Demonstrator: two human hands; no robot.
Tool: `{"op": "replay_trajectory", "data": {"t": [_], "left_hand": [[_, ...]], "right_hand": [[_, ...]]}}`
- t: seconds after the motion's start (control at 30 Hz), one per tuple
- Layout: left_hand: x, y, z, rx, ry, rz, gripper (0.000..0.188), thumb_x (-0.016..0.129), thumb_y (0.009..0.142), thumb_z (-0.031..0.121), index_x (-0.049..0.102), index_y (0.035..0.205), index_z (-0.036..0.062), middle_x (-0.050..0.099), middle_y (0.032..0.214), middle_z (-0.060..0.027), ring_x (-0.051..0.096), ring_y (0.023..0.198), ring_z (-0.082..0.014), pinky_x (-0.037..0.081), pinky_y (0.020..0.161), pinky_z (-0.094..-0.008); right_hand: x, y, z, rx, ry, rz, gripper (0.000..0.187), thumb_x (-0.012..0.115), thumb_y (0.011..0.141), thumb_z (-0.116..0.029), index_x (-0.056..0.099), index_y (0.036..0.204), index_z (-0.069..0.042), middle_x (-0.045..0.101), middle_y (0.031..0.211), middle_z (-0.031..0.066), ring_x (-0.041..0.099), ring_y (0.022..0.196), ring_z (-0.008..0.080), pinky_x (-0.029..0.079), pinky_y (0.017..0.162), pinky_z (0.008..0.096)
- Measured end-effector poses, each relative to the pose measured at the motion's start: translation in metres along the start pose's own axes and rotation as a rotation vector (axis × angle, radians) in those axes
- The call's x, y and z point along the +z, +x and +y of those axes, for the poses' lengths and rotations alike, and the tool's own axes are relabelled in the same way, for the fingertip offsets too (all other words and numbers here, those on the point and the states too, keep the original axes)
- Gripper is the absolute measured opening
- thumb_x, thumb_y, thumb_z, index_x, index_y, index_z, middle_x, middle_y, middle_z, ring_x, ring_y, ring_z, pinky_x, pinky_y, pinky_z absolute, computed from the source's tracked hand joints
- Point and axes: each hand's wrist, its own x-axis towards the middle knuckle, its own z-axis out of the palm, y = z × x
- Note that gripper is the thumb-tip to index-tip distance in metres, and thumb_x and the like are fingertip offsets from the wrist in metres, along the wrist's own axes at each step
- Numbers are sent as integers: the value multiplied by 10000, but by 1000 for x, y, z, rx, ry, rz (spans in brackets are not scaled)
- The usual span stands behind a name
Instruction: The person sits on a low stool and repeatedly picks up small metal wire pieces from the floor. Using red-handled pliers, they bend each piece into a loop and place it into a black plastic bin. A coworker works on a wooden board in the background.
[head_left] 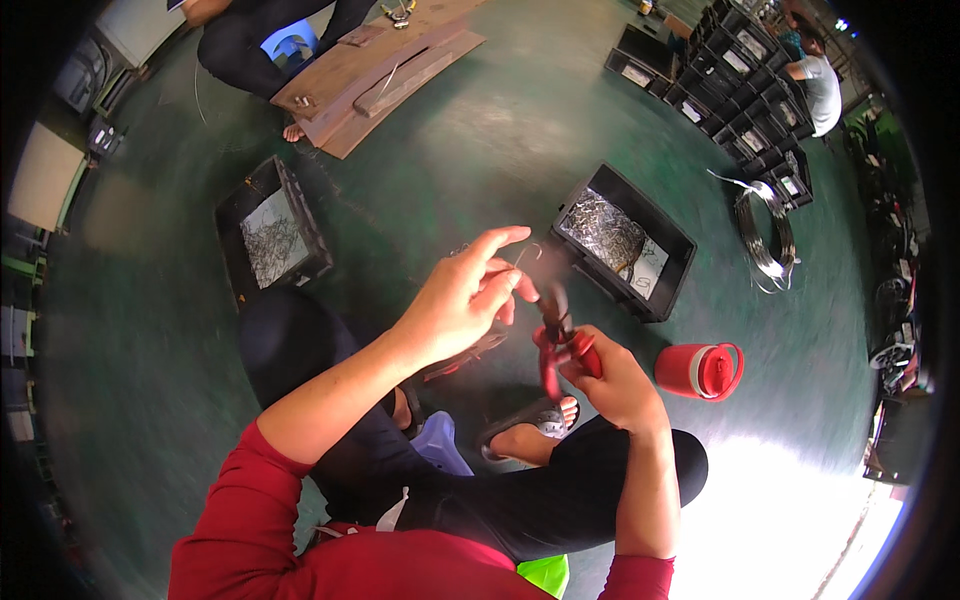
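Note:
My left hand is raised in front of me, its thumb and fingers pinching a thin bent wire hook whose curved end sticks out past the fingertips. Close beside it, my right hand is wrapped round the red handles of a pair of pliers. The pliers' dark head points up toward the left fingertips and is blurred; whether its jaws touch the wire I cannot tell. Beyond the right hand, a black bin holds many small metal wire pieces and a pale sheet.
Another black bin with thin wire pieces stands at the left. A red jug and a wire coil lie to the right, below stacked black crates. Other people are at the far left, by a brown board, and far right.

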Motion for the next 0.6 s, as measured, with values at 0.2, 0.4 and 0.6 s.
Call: {"op": "replay_trajectory", "data": {"t": [0.2,0.4,0.6], "left_hand": [[17,70,-9,0,152,-5,213,478,1017,137,599,1102,-17,701,945,-96,597,607,-83,486,560,-225],[67,232,-8,2,704,-140,566,614,939,395,548,1277,-54,698,1038,-162,697,720,-158,546,589,-289],[8,253,-116,41,693,46,459,632,921,353,616,1206,-6,716,1011,-141,699,794,-177,541,726,-325]], "right_hand": [[-19,-30,18,60,-434,14,288,641,794,-99,642,1082,-114,669,922,179,617,907,388,483,761,432],[-43,-52,38,66,-194,39,340,644,804,-76,629,1144,-75,659,1021,184,616,986,387,480,849,444],[-76,-72,51,0,515,413,469,584,817,60,504,1278,39,598,1225,192,561,1195,317,450,985,418]]}}
